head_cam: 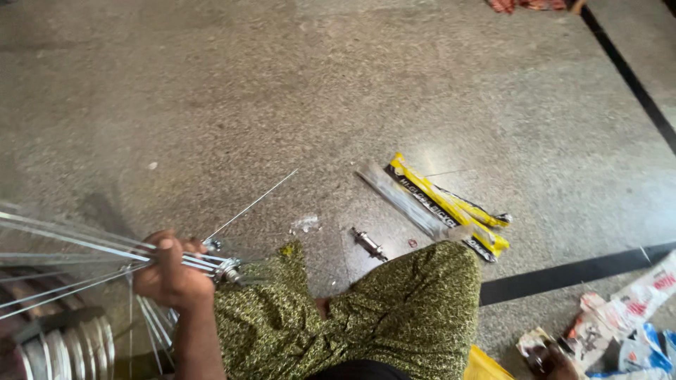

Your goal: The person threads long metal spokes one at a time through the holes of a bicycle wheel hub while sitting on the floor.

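Speckled stone floor everywhere, and the left hand [171,276] is clamped round a fan of spokes [77,246] running left from the hub [227,267] by the knee, right hand probably bottom-right [560,362], grip unclear.

One hand [171,276] was in view, closed around a bundle of thin metal spokes [84,246] too many and too blurred to count. One loose spoke [251,206] stuck out alone. Two long packets lay on the floor [282,91]: one clear packet [403,200] and one yellow-and-black packet [451,207]. One small metal axle [368,243] lay near them. One stack of shiny rims [63,352] showed at the lower left, its number unclear.
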